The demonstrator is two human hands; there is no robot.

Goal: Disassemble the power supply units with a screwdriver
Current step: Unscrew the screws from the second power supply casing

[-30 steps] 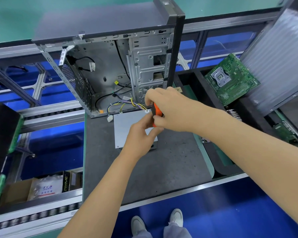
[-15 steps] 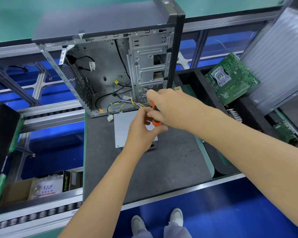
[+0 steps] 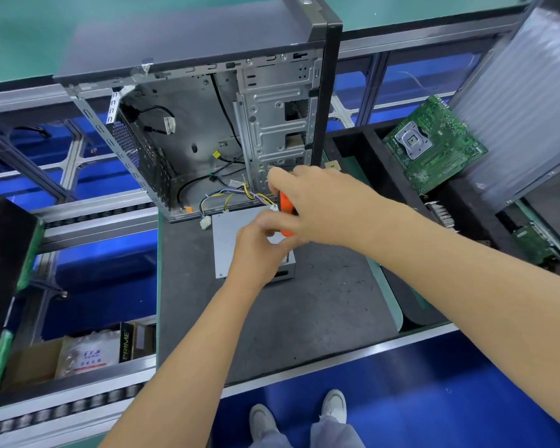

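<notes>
A flat silver power supply unit (image 3: 227, 244) lies on the dark grey work mat (image 3: 304, 305), its coloured cable bundle (image 3: 233, 197) trailing into the open computer case (image 3: 207, 130) behind it. My right hand (image 3: 320, 205) grips the orange handle of a screwdriver (image 3: 286, 210) over the unit's far right part. My left hand (image 3: 259, 250) sits over the unit just below, fingers curled up at the screwdriver's lower end; the shaft and tip are hidden by both hands.
A green motherboard (image 3: 434, 147) leans in a black bin at the right under a ribbed grey panel (image 3: 524, 98). A cardboard box (image 3: 29, 363) with packets sits low left beside roller rails. Blue floor and my shoes (image 3: 333, 405) lie below the bench edge.
My left hand has slid slightly up and right toward the screwdriver, its fingers closing in under the orange handle. My right hand has stayed on the handle.
</notes>
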